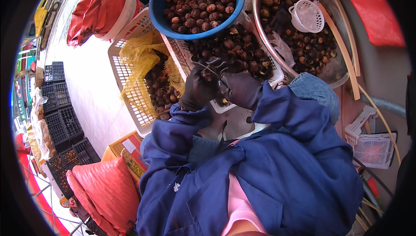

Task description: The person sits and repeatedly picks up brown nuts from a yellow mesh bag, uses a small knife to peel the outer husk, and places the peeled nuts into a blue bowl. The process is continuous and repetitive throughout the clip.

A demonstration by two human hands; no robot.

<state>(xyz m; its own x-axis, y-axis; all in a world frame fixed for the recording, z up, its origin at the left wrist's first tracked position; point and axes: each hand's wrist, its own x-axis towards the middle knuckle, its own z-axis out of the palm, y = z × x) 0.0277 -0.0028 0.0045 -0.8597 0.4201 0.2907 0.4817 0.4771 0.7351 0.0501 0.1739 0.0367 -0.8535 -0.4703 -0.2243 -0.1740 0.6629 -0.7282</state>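
My left hand point(199, 88), in a dark glove, is closed around a dark walnut point(208, 74), mostly hidden by the fingers. Against it, my right hand point(239, 90), gloved too, is curled shut, with a thin metal tool point(205, 67) reaching from its fingertips across the walnut. The tool's exact kind is unclear. Both hands hover over the near end of a white plastic basket point(278, 75) heaped with blackened walnuts and husk pieces point(230, 46). Just beyond, a blue plastic basin point(199, 36) of brown walnuts point(201, 7) rests over the baskets.
At left, a white basket point(138, 119) holds dark walnuts and yellow netting point(136, 70). A metal basin point(260, 29) at right contains walnuts and a small white strainer point(307, 16). Wooden strips point(341, 47) lean beside it. A red sack point(104, 190) and carton point(126, 148) stand at lower left.
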